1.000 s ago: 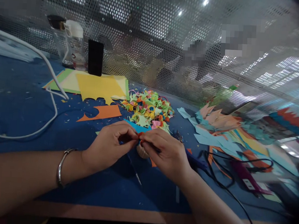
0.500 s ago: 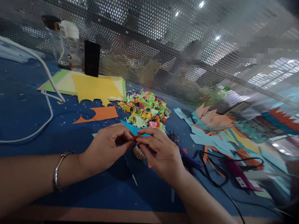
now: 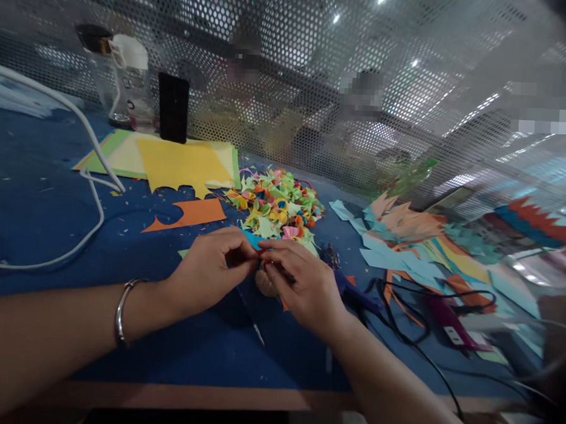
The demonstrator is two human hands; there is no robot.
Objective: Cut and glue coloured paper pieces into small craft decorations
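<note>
My left hand [image 3: 211, 270] and my right hand [image 3: 303, 282] meet fingertip to fingertip above the blue table [image 3: 36, 212]. Both pinch a small orange-red paper piece [image 3: 263, 259] between thumbs and forefingers; most of it is hidden by the fingers. A silver bangle [image 3: 122, 311] sits on my left wrist. Just beyond the hands lies a heap of small folded paper shapes [image 3: 278, 205] in green, yellow, orange and pink. A blue paper scrap [image 3: 252, 237] lies under the fingertips.
Yellow and green paper sheets [image 3: 181, 162] and an orange offcut [image 3: 190, 212] lie at the back left, by a bottle [image 3: 128, 80] and a black phone [image 3: 173, 107]. A white cable [image 3: 83, 182] loops left. Cut scraps [image 3: 418, 244], black cords [image 3: 401, 307] and a purple tool [image 3: 450, 322] lie right. A perforated screen [image 3: 319, 68] stands behind.
Both hands stay pinched on the small paper piece, with only slight finger shifts. The view has drifted a little.
</note>
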